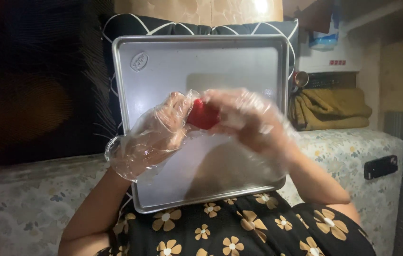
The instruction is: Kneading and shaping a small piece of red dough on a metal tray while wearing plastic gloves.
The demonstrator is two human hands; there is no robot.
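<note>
both hands are up in front of the camera, each in a loose clear plastic glove; the left hand (156,130) has its fingers curled in w/ the fingertips pressed onto the left side of a small red thing (203,114), and the glove's cuff hangs baggy around the wrist; the right hand (249,121) comes in from the other side, fingers bent over and closed on the red thing's right and top, so it's pinched between the two hands, held in the air above the middle of a metal tray (163,71); the right hand is blurred, so exactly which fingers touch i can't tell; the red thing looks round and glossy, poss. a small fruit, mostly hidden by the gloves; the tray is a rectangular silver baking sheet w/ a rolled rim and an oval stamp near its top left corner, near edge resting on the lap, far edge propped against a dark cushion (130,26) w/ thin white lines; the lap is covered by a black dress (239,227) w/ tan flowers; under and around is a bed w/ a pale flowered sheet (31,199); to the right, well apart from the hands, a folded olive-brown blanket (329,109) sits by the wall, and a small black device (380,167) lies on the sheet near the bed's right edge; the left background is dark.
</note>
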